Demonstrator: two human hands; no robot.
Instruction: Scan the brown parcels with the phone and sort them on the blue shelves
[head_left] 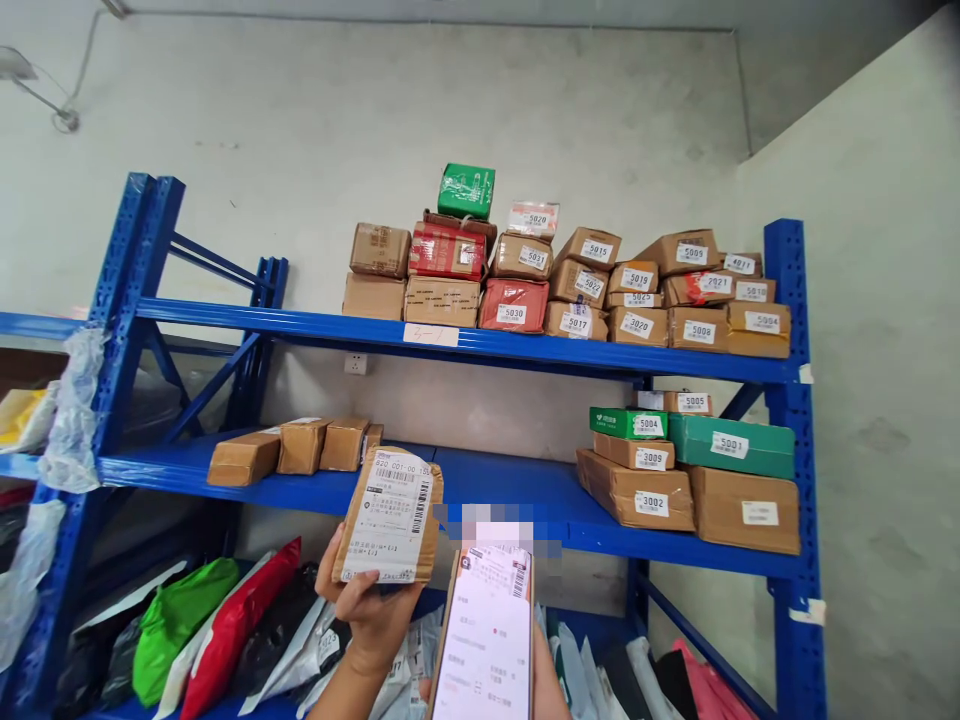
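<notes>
My left hand grips a small cardboard box from below, its white shipping label turned toward me. Beside it, my right hand is wrapped round a smartphone held upright, with its lit screen facing me. On that screen a label with a barcode appears above lines of text. The fingers of my right hand are mostly hidden behind the phone. Both held things are in front of the middle shelf of a blue rack, apart from each other.
Numbered cardboard boxes are stacked along the top shelf. On the middle shelf stand several small boxes at left and stacked boxes at right. Plastic mailing bags fill the bottom shelf. A blue upright bounds the right side.
</notes>
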